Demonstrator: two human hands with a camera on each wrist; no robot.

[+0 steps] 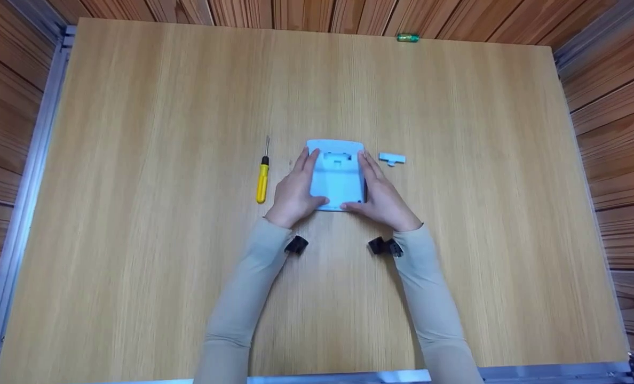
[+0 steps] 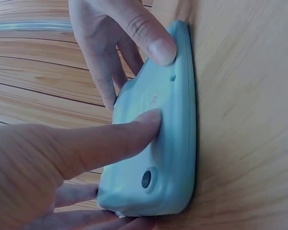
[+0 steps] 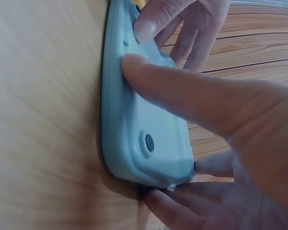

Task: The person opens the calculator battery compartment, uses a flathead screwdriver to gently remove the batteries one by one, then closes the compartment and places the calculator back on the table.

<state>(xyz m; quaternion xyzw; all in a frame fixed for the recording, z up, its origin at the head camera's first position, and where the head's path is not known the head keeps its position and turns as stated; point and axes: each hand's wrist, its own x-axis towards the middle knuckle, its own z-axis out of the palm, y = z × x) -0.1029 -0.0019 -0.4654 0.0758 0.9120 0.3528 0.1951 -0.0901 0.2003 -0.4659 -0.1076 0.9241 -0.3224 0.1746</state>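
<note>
While L hand [image 1: 295,196] and R hand [image 1: 379,198] grip it, blue device [image 1: 337,184]: flat on tabletop [image 1: 162,277], btwn the hands, underside up.
Long axis: runs fwd from the person; end w/ open recess [image 1: 337,158] pts away, by the fingertips; opposite short edge faces the wrists.
L grip: thumb on back near the close edge, fingers along L side.
R grip: mirrored on R side; thumbs near each other, apart.
Small blue piece [image 1: 392,158]: just R of R hand's fingers, lying crosswise, tab twd person.
Yellow screwdriver [image 1: 262,182]: L of L hand, tip fwd, handle nearer.
Green cylinder [image 1: 407,38]: well ahead of R hand, at tabletop's far edge.
Surface: lt wood grain under both hands.
Room: wood planks [image 1: 605,133] ahead and to either side; metal rail [image 1: 31,176] far L of L hand.
Count: 1 device, 1 sm. piece, 1 screwdriver, 1 cylinder, 2 hands.
</note>
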